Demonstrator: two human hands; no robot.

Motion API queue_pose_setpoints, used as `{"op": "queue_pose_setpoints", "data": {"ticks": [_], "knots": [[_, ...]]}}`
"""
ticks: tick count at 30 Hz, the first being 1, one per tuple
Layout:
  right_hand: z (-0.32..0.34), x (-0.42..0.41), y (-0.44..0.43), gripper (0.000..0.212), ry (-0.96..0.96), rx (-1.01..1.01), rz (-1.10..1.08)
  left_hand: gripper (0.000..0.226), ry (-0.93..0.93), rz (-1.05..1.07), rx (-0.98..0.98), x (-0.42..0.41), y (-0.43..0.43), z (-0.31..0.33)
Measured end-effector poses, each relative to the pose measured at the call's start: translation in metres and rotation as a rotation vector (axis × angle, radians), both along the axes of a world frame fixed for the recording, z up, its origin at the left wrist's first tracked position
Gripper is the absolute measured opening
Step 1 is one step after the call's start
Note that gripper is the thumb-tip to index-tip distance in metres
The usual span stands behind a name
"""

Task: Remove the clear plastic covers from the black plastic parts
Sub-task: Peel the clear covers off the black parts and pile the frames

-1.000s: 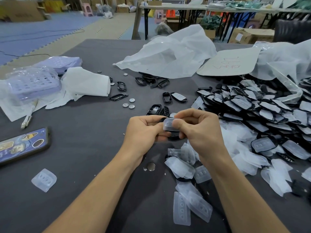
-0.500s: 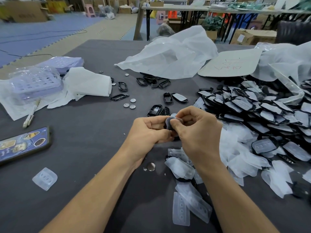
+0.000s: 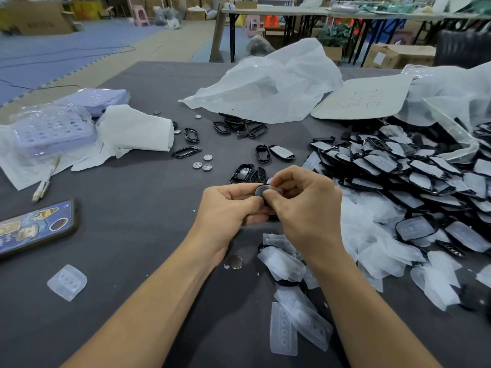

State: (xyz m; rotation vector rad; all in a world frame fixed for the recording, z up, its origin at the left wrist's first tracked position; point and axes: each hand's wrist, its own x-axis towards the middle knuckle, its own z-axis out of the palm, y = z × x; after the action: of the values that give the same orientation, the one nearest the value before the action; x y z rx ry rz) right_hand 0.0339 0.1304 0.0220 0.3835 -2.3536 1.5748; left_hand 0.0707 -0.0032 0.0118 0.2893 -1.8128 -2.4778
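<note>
A small black plastic part [image 3: 261,191], its clear cover seemingly still on, is pinched between left hand [image 3: 228,208] and right hand [image 3: 305,208]. Nearer than it lie shed translucent covers [image 3: 283,329]; right of it, a big heap of covered parts [image 3: 398,166] awaits.

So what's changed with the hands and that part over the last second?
The clear cover, held flat and plainly visible a second ago, is now pinched small between both thumbs: right hand and left hand keep their grip on the black part, hands pressed closer together. The loose covers, coins and phone stayed put.
</note>
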Motion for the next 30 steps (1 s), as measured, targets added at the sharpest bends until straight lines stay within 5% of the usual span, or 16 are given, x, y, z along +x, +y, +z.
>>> {"op": "queue_pose_setpoints", "data": {"ticks": [12,18,30], "knots": [[0.003,-0.001,0.005,0.028,0.077,0.094,-0.156,0.037,0.011,0.085,-0.056,-0.001,0.002,0.005],[0.006,-0.009,0.012,0.016,-0.337,-0.307,0.106,0.034,-0.015,0.116,-0.055,-0.001,-0.003,0.009],[0.002,-0.011,0.012,0.020,-0.367,-0.323,0.139,0.025,0.026,0.168,-0.166,0.000,0.001,0.010]]}}
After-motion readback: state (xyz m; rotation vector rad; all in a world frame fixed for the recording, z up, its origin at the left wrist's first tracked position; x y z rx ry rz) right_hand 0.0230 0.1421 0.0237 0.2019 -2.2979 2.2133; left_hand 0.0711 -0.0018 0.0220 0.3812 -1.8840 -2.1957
